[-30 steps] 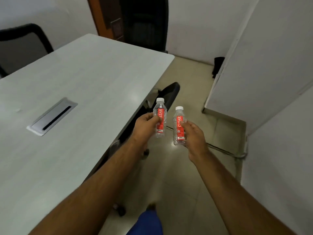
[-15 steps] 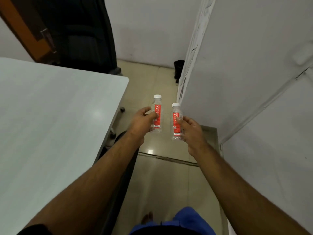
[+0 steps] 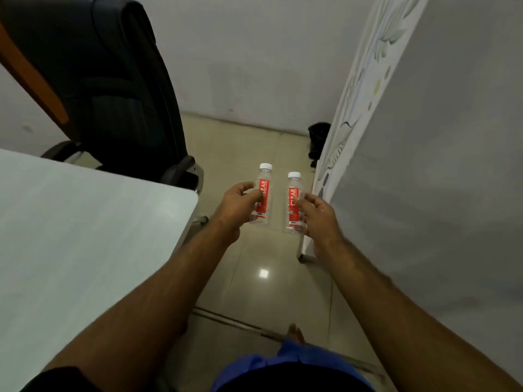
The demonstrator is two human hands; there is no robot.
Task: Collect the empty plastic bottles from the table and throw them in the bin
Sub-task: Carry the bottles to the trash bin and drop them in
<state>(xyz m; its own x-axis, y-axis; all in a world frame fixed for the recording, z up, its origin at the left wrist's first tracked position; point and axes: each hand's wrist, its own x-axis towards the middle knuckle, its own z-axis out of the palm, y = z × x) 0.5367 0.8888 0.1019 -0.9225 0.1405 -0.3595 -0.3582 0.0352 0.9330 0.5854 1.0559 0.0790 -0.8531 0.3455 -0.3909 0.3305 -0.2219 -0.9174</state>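
Two bottles (image 3: 262,193) (image 3: 293,203) stand upright, one gripped in each hand's fingers (image 3: 256,195).

The two bottles, one on the left (image 3: 263,198) and one on the right (image 3: 293,205), were clear plastic with white caps and red labels lettered in white. The surface (image 3: 85,236) was pale grey-white. The chair (image 3: 113,89) behind it was black, and a strip of orange-brown wood (image 3: 36,80) showed at the far left. The floor (image 3: 254,278) was beige tile, glossy with one bright white glint. The panel (image 3: 353,108) at right was white with faint green and grey leaf shapes. The small bin (image 3: 318,137) was black, and the shorts (image 3: 283,366) were blue
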